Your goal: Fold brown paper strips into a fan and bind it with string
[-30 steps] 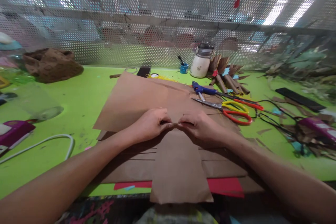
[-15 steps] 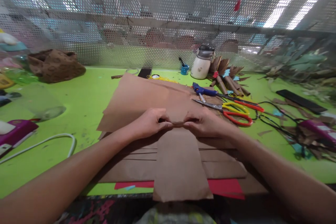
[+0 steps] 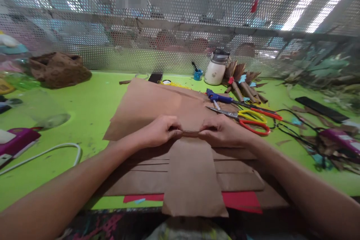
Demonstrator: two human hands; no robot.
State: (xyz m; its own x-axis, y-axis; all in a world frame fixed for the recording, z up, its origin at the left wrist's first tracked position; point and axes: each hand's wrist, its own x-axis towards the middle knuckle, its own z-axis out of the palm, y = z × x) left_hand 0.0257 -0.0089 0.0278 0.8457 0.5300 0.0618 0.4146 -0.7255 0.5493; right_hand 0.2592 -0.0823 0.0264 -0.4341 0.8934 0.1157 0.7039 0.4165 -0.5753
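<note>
"Pinch grip on both sides! Left hand point(image 3: 163, 131) has thumb and fingers closed on one end of what looks like a narrow fold in the brown paper strip point(image 3: 192, 176); right hand point(image 3: 221, 131) nips the other end, with the folded edge stretched between them."

"And the strip itself?"

"Dead centre, running towards the person over a stack of brown paper point(image 3: 239, 180), near end reaching out past the stack."

"Where's the danger?"

"Uneven pressure, I'd say. One hand pinching harder and that fold could run crooked; both tugging apart, the edge might tear. That loose near end could buckle too, if the body leans in."

"Traffic further out?"

"Large brown sheet point(image 3: 146, 108) just beyond the hands, and it could slide if a knuckle catches it. Past the right hand, scissors point(image 3: 236, 114) with the blue glue gun point(image 3: 223, 98) just behind: the obvious obstacles for a forward reach."

"Then black cord point(image 3: 295, 131) off to the right, white cable point(image 3: 64, 145) on the left, and at the back of the green table point(image 3: 92, 108), a white bottle point(image 3: 215, 73) before the perforated screen point(image 3: 168, 41)."
</note>
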